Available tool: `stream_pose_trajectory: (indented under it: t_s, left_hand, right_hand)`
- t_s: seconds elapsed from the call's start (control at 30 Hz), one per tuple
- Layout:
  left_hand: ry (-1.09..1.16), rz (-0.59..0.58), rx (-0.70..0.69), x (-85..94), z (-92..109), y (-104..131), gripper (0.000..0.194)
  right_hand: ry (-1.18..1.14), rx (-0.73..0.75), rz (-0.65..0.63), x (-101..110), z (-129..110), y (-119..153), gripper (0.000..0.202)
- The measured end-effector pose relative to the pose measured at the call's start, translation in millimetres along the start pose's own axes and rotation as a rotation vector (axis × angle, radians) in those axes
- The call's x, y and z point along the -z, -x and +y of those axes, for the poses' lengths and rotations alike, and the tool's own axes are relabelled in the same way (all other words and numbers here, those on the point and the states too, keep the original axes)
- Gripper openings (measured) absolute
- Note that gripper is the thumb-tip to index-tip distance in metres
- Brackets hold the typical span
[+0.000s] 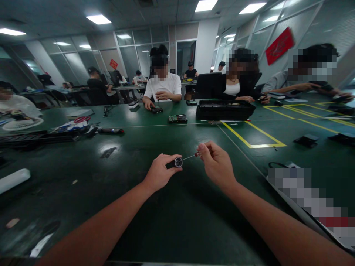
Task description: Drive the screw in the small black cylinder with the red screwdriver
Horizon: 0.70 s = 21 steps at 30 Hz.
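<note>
Between the thumb and fingers of my left hand (161, 170) is a small dark cylinder (178, 162) with a pale round rim, its open end turned towards me. My right hand (217, 164) is closed on the reddish handle of a thin screwdriver (189, 157). The metal shaft points left, and its tip is at the cylinder's open end; how deep it reaches I cannot tell. Both hands are above the green table, apart from each other. My right fingers cover most of the handle.
A long black tray (225, 111) stands across the table, with a green circuit board (177, 118) left of it. Tools and cables (73, 125) lie at left. Yellow tape (253, 146) marks the right side. A co-worker (163, 87) sits opposite, handling a small device; others sit around.
</note>
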<state>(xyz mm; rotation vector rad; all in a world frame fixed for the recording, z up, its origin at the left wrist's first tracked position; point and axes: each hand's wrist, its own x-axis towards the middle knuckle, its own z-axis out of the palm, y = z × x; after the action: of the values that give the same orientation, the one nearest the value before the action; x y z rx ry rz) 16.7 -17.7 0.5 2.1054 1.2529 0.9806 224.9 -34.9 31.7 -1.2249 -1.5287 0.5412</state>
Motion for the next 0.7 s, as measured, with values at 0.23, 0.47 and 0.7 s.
stream_pose_trajectory:
  t_s: [0.23,0.47,0.7]
  left_hand:
    - [0.017,0.02,-0.03,0.8,-2.8,-0.7,0.038]
    - [0.026,0.016,-0.023,0.0,-2.0,-0.7,0.038]
    - [0.007,-0.01,-0.027,0.9,3.0,0.7,0.038]
  right_hand:
    - [-0.062,-0.006,-0.016,1.1,3.0,-1.9,0.024]
    - [-0.105,-0.038,0.002,-2.2,8.3,-3.2,0.021]
    - [-0.221,-0.119,0.042,-5.0,9.6,-1.6,0.023]
